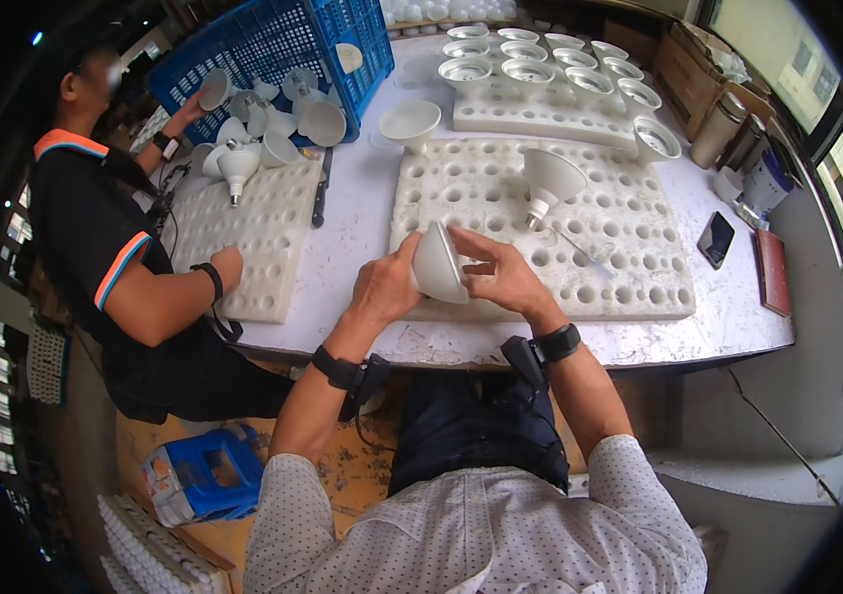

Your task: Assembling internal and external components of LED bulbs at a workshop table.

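Note:
Both my hands hold one white cone-shaped lamp housing [438, 263] just above the near edge of a white foam tray [629, 287] full of round holes. My left hand [382, 287] grips its left side. My right hand [500, 272] holds its right side, fingers spread over the rim. Another white lamp housing [550, 181] stands in a hole of the same tray, wide end up. A loose white housing [409, 123] lies on the table beyond the tray.
A co-worker sits at left, one hand [226, 265] on a second foam tray [263, 233], the other reaching among housings spilled from a tilted blue crate [273, 45]. A far tray [540, 114] holds several silver-lined housings. A phone [715, 239], bottles and a box stand at right.

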`<action>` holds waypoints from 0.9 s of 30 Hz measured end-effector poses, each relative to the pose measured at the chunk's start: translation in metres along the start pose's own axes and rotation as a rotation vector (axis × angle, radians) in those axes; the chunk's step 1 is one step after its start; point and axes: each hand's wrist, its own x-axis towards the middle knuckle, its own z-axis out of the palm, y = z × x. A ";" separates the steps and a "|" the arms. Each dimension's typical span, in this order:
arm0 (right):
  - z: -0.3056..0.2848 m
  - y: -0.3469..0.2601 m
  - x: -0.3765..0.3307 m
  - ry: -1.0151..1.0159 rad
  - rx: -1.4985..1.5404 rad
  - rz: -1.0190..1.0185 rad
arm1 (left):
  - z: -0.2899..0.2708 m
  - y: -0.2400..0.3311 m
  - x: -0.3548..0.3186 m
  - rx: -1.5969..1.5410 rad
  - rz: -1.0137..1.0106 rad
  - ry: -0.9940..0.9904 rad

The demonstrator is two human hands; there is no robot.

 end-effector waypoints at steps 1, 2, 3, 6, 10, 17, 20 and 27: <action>0.000 0.000 0.000 0.012 -0.022 0.003 | -0.001 0.001 0.000 0.011 -0.006 0.010; 0.000 0.000 0.000 0.000 -0.010 -0.016 | -0.002 0.002 0.001 -0.009 -0.020 -0.006; 0.000 0.001 0.000 0.000 -0.019 -0.024 | -0.003 0.004 0.001 -0.037 -0.036 -0.039; 0.000 0.002 0.000 0.021 -0.022 -0.030 | -0.006 0.008 0.001 -0.049 -0.039 -0.066; 0.001 0.002 0.000 0.070 -0.044 -0.055 | -0.009 0.010 0.002 -0.080 -0.099 -0.095; 0.001 -0.003 -0.001 0.023 -0.062 -0.052 | -0.008 0.008 0.002 -0.203 -0.140 -0.109; 0.001 -0.003 -0.002 0.027 -0.092 -0.085 | -0.008 0.007 0.002 -0.244 -0.162 -0.123; -0.001 -0.001 -0.003 0.018 -0.108 -0.108 | -0.007 0.002 0.003 -0.367 -0.165 -0.159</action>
